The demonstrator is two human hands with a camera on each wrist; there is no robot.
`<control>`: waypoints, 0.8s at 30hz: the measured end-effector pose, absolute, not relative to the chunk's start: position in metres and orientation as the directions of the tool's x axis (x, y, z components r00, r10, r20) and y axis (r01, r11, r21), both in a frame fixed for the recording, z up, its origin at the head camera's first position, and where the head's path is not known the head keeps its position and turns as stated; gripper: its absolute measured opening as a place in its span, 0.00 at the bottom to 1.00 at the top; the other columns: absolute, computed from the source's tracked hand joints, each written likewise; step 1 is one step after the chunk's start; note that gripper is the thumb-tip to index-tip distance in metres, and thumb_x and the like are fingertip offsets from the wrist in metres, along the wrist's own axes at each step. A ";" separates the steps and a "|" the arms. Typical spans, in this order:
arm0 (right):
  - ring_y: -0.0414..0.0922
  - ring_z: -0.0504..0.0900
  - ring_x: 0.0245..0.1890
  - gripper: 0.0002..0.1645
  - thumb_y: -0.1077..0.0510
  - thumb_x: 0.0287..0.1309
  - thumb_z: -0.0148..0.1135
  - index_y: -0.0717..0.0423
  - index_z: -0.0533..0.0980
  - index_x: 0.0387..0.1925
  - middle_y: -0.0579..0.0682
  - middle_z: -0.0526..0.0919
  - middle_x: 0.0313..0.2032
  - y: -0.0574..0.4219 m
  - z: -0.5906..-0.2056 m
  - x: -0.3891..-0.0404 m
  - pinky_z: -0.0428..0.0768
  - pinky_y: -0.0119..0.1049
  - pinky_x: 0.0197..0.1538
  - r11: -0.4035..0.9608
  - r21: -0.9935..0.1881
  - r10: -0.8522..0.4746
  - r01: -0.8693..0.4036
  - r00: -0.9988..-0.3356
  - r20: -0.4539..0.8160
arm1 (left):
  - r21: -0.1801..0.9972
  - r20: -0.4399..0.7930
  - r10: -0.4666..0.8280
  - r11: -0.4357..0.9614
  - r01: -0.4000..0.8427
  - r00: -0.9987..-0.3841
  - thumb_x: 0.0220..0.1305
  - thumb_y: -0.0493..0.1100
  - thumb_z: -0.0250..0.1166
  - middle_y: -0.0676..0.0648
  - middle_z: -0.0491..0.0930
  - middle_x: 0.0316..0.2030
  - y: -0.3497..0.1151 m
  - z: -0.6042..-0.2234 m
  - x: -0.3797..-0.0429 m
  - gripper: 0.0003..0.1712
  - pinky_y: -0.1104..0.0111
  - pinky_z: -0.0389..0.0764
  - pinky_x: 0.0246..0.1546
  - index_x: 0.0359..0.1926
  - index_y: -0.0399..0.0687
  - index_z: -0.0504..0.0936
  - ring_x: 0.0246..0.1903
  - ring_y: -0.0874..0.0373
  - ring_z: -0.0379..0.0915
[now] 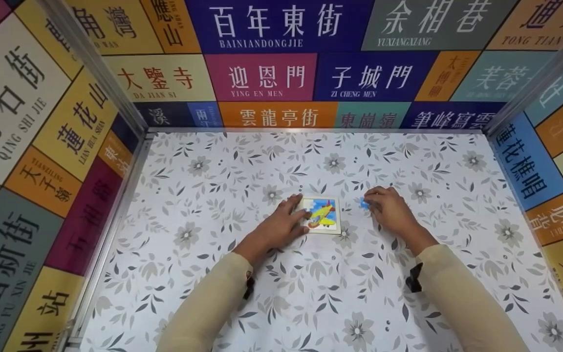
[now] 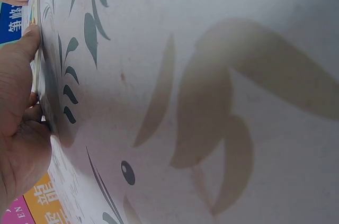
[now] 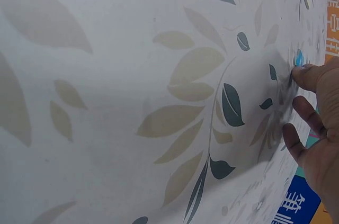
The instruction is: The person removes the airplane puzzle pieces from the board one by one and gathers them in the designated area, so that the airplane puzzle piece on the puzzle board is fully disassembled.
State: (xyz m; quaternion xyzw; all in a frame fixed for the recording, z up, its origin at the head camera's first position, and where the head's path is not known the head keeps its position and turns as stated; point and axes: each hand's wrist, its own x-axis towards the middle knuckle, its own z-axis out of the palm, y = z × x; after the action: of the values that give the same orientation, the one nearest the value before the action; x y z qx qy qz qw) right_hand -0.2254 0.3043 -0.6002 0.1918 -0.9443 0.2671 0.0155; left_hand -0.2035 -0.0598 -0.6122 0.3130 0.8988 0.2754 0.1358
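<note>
A small square jigsaw puzzle [image 1: 329,228] with a pale frame and a yellow airplane on blue sky lies flat on the table. My left hand [image 1: 279,223] holds it at its left side, thumb near the lower edge and fingers spread over the left part. The left wrist view shows this hand [image 2: 21,107] at the frame's edge. To the right of the puzzle, my right hand [image 1: 393,210] pinches a small blue puzzle piece [image 1: 364,203] close to the tabletop. In the right wrist view the blue piece [image 3: 299,57] shows at the fingertips; its outline is partly hidden.
The table [image 1: 203,274] wears a white cover printed with grey flowers and leaves. Colourful panels with Chinese street names stand behind it [image 1: 271,73] and along its left [image 1: 42,122] and right sides.
</note>
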 end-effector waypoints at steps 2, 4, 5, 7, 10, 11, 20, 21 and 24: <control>0.66 0.82 0.55 0.15 0.73 0.69 0.68 0.67 0.89 0.54 0.62 0.87 0.59 0.304 -0.600 -0.226 0.84 0.65 0.59 0.784 -0.491 -0.361 -0.380 -0.922 0.136 | 0.581 -0.074 0.636 0.654 0.485 -0.768 0.87 0.58 0.56 0.35 0.47 0.89 -0.060 -0.613 -0.204 0.31 0.41 0.63 0.85 0.80 0.50 0.75 0.89 0.33 0.44; 0.67 0.82 0.55 0.15 0.73 0.69 0.67 0.68 0.89 0.54 0.63 0.87 0.58 0.304 -0.600 -0.226 0.84 0.65 0.59 0.783 -0.487 -0.368 -0.388 -0.919 0.140 | 0.579 -0.079 0.634 0.657 0.482 -0.769 0.87 0.58 0.56 0.35 0.47 0.89 -0.060 -0.613 -0.204 0.31 0.42 0.62 0.85 0.80 0.51 0.74 0.89 0.34 0.43; 0.67 0.82 0.55 0.15 0.74 0.69 0.67 0.69 0.88 0.54 0.64 0.87 0.58 0.305 -0.599 -0.226 0.84 0.64 0.59 0.781 -0.490 -0.370 -0.389 -0.919 0.140 | 0.577 -0.080 0.633 0.659 0.482 -0.770 0.87 0.58 0.56 0.36 0.47 0.89 -0.060 -0.613 -0.204 0.31 0.42 0.61 0.86 0.80 0.51 0.74 0.89 0.34 0.43; 0.67 0.82 0.56 0.15 0.74 0.68 0.66 0.70 0.88 0.54 0.65 0.87 0.58 0.305 -0.599 -0.227 0.83 0.64 0.60 0.776 -0.494 -0.375 -0.392 -0.917 0.138 | 0.575 -0.090 0.631 0.665 0.477 -0.771 0.87 0.59 0.56 0.36 0.46 0.90 -0.060 -0.613 -0.204 0.32 0.42 0.60 0.86 0.81 0.52 0.73 0.89 0.34 0.42; 0.68 0.83 0.58 0.15 0.74 0.68 0.66 0.71 0.87 0.54 0.67 0.86 0.57 0.304 -0.597 -0.229 0.80 0.65 0.65 0.769 -0.508 -0.377 -0.389 -0.917 0.132 | 0.577 -0.088 0.632 0.663 0.478 -0.770 0.87 0.59 0.56 0.36 0.45 0.90 -0.060 -0.613 -0.203 0.32 0.42 0.59 0.87 0.81 0.51 0.73 0.89 0.34 0.42; 0.68 0.83 0.59 0.15 0.73 0.68 0.66 0.71 0.87 0.54 0.67 0.86 0.57 0.303 -0.596 -0.229 0.79 0.66 0.67 0.766 -0.512 -0.377 -0.389 -0.917 0.132 | 0.580 -0.088 0.632 0.661 0.477 -0.770 0.87 0.59 0.56 0.36 0.45 0.90 -0.060 -0.613 -0.203 0.32 0.42 0.59 0.87 0.81 0.51 0.73 0.89 0.34 0.42; 0.69 0.83 0.58 0.17 0.66 0.68 0.72 0.69 0.86 0.56 0.68 0.86 0.57 0.292 -0.595 -0.229 0.77 0.69 0.68 0.761 -0.510 -0.366 -0.400 -0.915 0.172 | 0.587 -0.084 0.632 0.656 0.474 -0.771 0.87 0.58 0.56 0.36 0.46 0.90 -0.060 -0.612 -0.203 0.31 0.42 0.59 0.86 0.80 0.51 0.74 0.89 0.33 0.43; 0.69 0.83 0.58 0.19 0.65 0.68 0.73 0.69 0.86 0.57 0.67 0.86 0.57 0.289 -0.595 -0.230 0.78 0.68 0.66 0.765 -0.505 -0.363 -0.399 -0.915 0.173 | 0.586 -0.088 0.629 0.660 0.470 -0.772 0.87 0.58 0.56 0.36 0.46 0.90 -0.060 -0.612 -0.203 0.31 0.42 0.60 0.86 0.81 0.52 0.74 0.89 0.33 0.43; 0.68 0.83 0.57 0.20 0.62 0.68 0.74 0.66 0.86 0.59 0.66 0.87 0.58 0.282 -0.593 -0.229 0.80 0.67 0.63 0.774 -0.493 -0.360 -0.397 -0.917 0.172 | 0.582 -0.109 0.621 0.673 0.457 -0.776 0.87 0.58 0.56 0.38 0.45 0.90 -0.059 -0.611 -0.203 0.31 0.44 0.59 0.87 0.81 0.54 0.73 0.89 0.35 0.42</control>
State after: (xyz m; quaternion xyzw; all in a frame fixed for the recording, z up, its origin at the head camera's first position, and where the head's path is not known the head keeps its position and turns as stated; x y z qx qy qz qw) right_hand -0.2295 0.2816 -0.5932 0.2010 -0.9413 0.2691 0.0339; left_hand -0.2027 -0.0592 -0.6113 0.2985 0.9021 0.2729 0.1504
